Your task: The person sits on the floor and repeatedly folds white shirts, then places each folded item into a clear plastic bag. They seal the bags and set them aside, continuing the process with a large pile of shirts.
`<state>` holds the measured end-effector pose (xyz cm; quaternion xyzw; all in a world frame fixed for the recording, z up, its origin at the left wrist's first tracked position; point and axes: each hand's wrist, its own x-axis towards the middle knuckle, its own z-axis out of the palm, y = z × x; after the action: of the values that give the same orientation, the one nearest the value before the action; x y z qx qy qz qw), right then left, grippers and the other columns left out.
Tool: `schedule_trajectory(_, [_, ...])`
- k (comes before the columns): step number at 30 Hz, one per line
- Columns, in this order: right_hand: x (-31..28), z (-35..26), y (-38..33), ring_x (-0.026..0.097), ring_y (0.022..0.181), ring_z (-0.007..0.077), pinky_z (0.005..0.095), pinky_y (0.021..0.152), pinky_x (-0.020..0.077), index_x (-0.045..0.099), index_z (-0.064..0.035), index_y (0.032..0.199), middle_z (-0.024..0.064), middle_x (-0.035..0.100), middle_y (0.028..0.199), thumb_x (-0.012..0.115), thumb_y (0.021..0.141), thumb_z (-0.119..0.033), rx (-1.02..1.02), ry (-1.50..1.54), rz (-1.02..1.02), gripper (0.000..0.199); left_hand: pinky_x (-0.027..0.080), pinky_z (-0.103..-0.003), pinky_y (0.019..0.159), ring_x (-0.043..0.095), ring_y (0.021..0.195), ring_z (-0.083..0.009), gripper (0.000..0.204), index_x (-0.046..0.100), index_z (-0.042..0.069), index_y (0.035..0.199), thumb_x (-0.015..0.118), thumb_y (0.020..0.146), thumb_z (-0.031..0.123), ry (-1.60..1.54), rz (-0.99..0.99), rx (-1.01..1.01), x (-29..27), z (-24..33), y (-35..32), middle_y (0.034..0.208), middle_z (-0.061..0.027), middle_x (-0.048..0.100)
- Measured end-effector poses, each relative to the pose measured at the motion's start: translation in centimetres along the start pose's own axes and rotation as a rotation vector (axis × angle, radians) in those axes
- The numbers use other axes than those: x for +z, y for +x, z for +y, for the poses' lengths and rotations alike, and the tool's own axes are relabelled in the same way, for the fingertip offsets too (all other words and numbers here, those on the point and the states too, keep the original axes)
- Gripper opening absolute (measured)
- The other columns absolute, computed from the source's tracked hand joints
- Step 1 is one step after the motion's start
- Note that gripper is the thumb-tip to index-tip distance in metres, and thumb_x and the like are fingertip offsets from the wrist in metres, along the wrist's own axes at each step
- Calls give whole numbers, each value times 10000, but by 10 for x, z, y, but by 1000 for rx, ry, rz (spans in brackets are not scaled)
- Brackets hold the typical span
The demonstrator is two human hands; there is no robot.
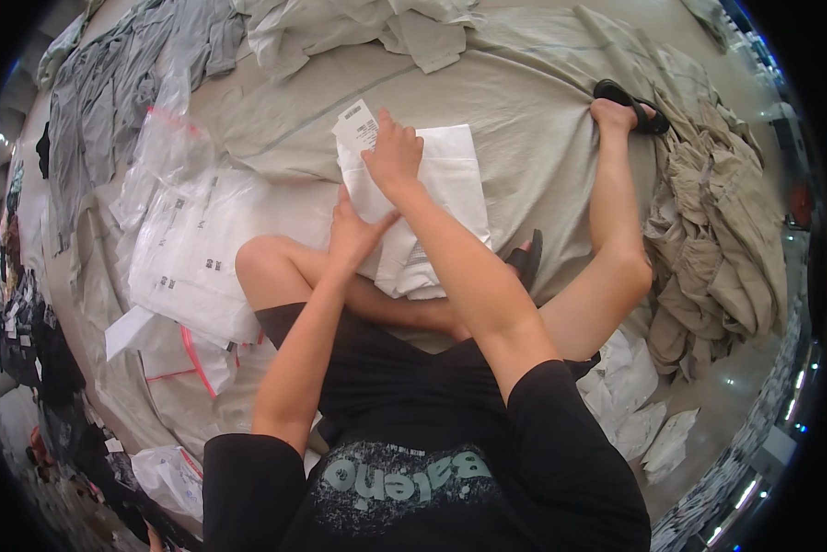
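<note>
A folded white garment [455, 175] lies in front of my crossed legs, its lower part crumpled. At its top left corner is a white paper tag [354, 122] with a barcode and small print. My right hand [396, 155] rests over the garment's upper part beside the tag, fingers spread, with thumb and forefinger at the tag's edge. My left hand [354, 232] is at the garment's lower left edge, thumb stretched across toward my right wrist and fingers pointing up along the side. Part of its fingers is hidden at the edge.
Left of my knee lie clear plastic bags [188, 244] with white contents and a red-edged bag [195, 361]. Grey clothes [119, 101] and white clothes [340, 32] lie along the far side. A beige fabric heap [717, 244] is at right. A beige cloth [524, 101] covers the floor.
</note>
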<state>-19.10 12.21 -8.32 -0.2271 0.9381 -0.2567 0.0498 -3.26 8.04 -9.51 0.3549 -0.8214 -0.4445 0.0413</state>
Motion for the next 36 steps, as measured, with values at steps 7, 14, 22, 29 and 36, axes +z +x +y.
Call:
schedule_trajectory(7, [-52, 53, -41, 733, 1117, 374, 461, 963, 556, 630, 18, 1405, 197, 758, 1203, 744, 986, -213, 124, 681, -18, 492, 511, -508, 1116, 625, 1299, -476, 1224, 311, -13, 1662, 994, 714, 352, 53, 9, -73, 16, -21, -1, 1428, -291, 637])
schedule_trajectory(14, [-38, 98, -107, 775, 1001, 382, 459, 870, 579, 714, 30, 1263, 225, 797, 1081, 761, 985, -299, 204, 732, -372, 433, 568, -374, 1028, 711, 1204, -239, 701, 599, -57, 1452, 891, 822, 38, -600, -243, -220, 13, -29, 22, 1364, -183, 724])
schedule_trajectory(22, [-80, 55, -101, 699, 1106, 479, 554, 920, 553, 686, -3, 1253, 257, 749, 1200, 704, 1025, -437, 223, 29, -445, 490, 554, -382, 1045, 687, 1254, -251, 763, 543, -48, 1459, 935, 842, 168, -602, -147, -7, 23, -17, 12, 1370, -165, 708])
schedule_trajectory(29, [-80, 176, -102, 653, 1339, 351, 431, 1094, 555, 446, 156, 1517, 334, 610, 1478, 992, 747, -482, 485, 473, -164, 1139, 570, -382, 1042, 698, 1243, -269, 800, 509, -50, 1479, 933, 818, 102, -681, -208, -131, 17, -7, 2, 1374, -189, 702])
schedule_trajectory(36, [-76, 173, -106, 722, 1194, 255, 371, 986, 592, 568, 49, 1454, 183, 728, 1335, 1012, 741, -244, 405, 1113, -375, 889, 562, -394, 1049, 679, 1260, -274, 826, 479, -26, 1497, 917, 803, 61, -413, -110, 86, 23, -19, -3, 1381, -171, 687])
